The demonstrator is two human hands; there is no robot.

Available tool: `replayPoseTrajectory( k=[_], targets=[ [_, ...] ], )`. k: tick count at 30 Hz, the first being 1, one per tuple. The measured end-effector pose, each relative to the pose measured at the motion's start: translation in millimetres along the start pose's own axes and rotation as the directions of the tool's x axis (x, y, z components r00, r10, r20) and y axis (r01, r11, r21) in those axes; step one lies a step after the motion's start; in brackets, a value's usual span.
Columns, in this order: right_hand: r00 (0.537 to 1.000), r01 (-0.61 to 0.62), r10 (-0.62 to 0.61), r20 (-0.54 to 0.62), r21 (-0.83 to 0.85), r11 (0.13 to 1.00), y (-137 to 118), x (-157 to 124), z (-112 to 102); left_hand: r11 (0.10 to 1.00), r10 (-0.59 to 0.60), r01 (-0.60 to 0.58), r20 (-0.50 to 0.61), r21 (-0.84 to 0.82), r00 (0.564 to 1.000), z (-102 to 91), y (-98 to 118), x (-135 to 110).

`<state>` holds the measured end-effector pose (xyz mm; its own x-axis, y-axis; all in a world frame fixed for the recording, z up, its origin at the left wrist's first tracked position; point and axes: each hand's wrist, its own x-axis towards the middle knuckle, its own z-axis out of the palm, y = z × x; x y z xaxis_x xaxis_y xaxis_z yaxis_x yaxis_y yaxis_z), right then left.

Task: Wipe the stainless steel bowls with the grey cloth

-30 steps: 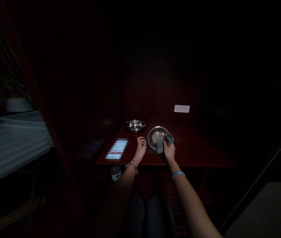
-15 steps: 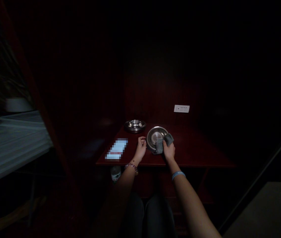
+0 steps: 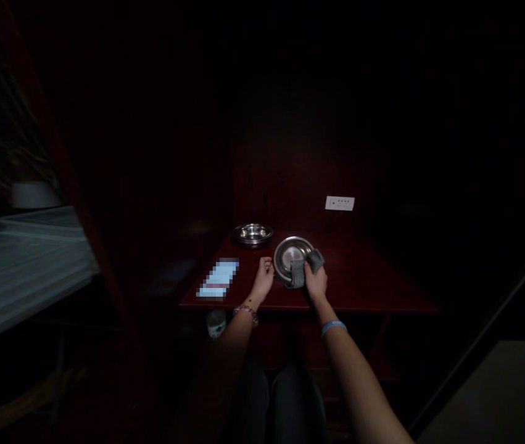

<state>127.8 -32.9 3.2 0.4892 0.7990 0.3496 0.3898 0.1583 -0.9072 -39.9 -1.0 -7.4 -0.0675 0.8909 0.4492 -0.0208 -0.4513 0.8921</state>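
Observation:
A round steel plate (image 3: pixel 290 251) lies on the dark red table (image 3: pixel 364 277) in front of me. My right hand (image 3: pixel 316 282) grips a grey cloth (image 3: pixel 303 269) that is pressed on the plate's near right rim. My left hand (image 3: pixel 263 276) rests on the table just left of the plate, fingers curled in; its fingertips are close to the rim and I cannot tell if they touch it. A second steel bowl (image 3: pixel 252 234) stands farther back on the left.
A blurred pale flat object (image 3: pixel 218 279) lies near the table's left front edge. A white socket panel (image 3: pixel 339 203) is on the dark back wall. Clear plastic lidded bins (image 3: pixel 21 265) stand at the left. A bottle cap (image 3: pixel 216 322) shows below the table edge.
The plate and the cloth in my right hand have shifted very slightly to the left. My left hand stays in place.

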Motion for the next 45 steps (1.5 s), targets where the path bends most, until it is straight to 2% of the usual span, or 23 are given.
replayPoseTrajectory(
  k=[6, 18, 37, 45],
  targets=[
    [1.0, -0.004, 0.005, 0.007, -0.03, 1.0, 0.9, 0.6, 0.4, 1.0, -0.015, 0.015, 0.001, -0.022, 1.0, 0.8, 1.7, 0.0],
    [0.998, -0.056, 0.058, 0.023, -0.06, 0.997, 0.8, 1.5, 1.8, 1.0, 0.028, -0.028, -0.004, -0.01, 1.0, 1.8, 7.2, -2.1],
    [0.998, -0.042, 0.047, 0.051, -0.095, 0.995, -1.6, 0.9, 0.6, 0.999, -0.01, 0.011, 0.023, -0.048, 1.0, 2.9, 11.2, -4.7],
    [0.996, -0.063, 0.067, 0.053, -0.087, 0.994, -6.7, -2.8, -2.9, 0.996, -0.02, 0.02, 0.002, -0.083, 1.0, 3.5, 8.1, -2.7]
  ],
)
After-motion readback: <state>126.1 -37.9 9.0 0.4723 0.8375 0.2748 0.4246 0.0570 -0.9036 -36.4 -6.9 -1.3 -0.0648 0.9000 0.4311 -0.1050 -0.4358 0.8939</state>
